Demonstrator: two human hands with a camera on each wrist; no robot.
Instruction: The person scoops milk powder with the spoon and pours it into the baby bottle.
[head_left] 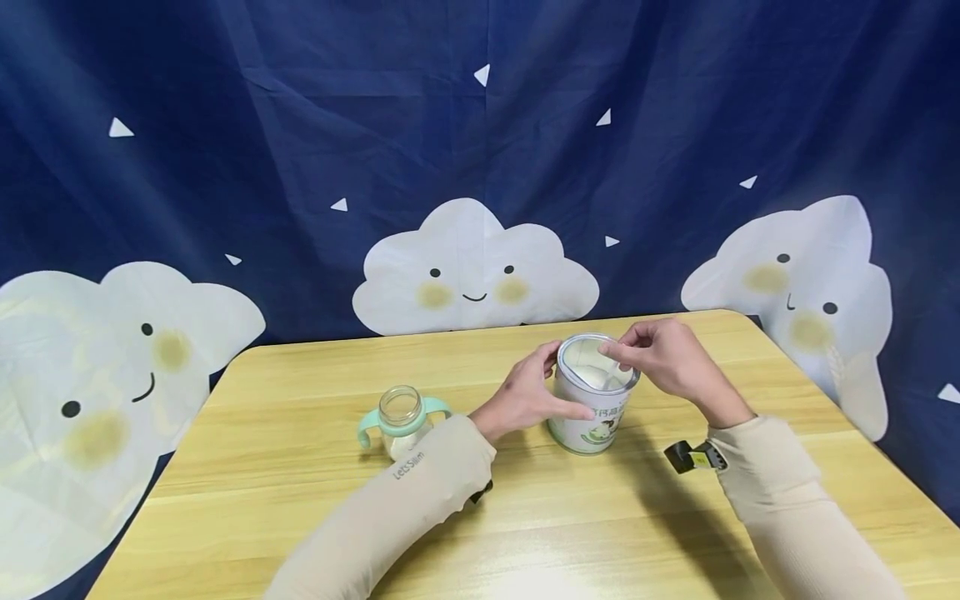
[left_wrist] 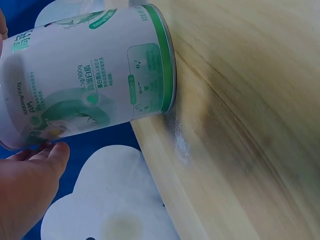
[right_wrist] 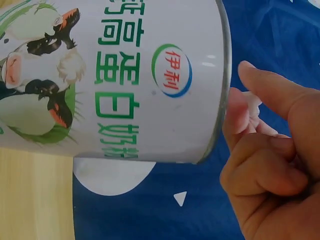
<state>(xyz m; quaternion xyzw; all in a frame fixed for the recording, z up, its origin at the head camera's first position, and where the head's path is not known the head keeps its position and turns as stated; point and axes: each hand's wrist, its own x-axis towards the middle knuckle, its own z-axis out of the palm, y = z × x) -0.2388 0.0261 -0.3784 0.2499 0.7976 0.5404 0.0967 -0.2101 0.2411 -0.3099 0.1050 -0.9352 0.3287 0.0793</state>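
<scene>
An uncovered milk powder can (head_left: 585, 425), white with green print and a cow picture, stands on the table. My left hand (head_left: 528, 396) grips its side, thumb across the front and fingers behind. Pale powder (head_left: 592, 377) shows inside. Over the can's rim, my right hand (head_left: 667, 358) pinches a small whitish, translucent scoop (head_left: 612, 375); its lower part is hard to make out. That same whitish piece (right_wrist: 254, 106) shows only partly among the fingers in the right wrist view. Left of the can stands a baby bottle (head_left: 401, 417) without a top, with mint-green handles, partly behind my left sleeve.
The light wooden table (head_left: 300, 467) ends at a dark blue curtain (head_left: 420, 108) printed with smiling clouds. A whitish patch (left_wrist: 181, 145) lies on the wood near the can's base in the left wrist view. A black wrist device (head_left: 690, 457) hangs from my right sleeve.
</scene>
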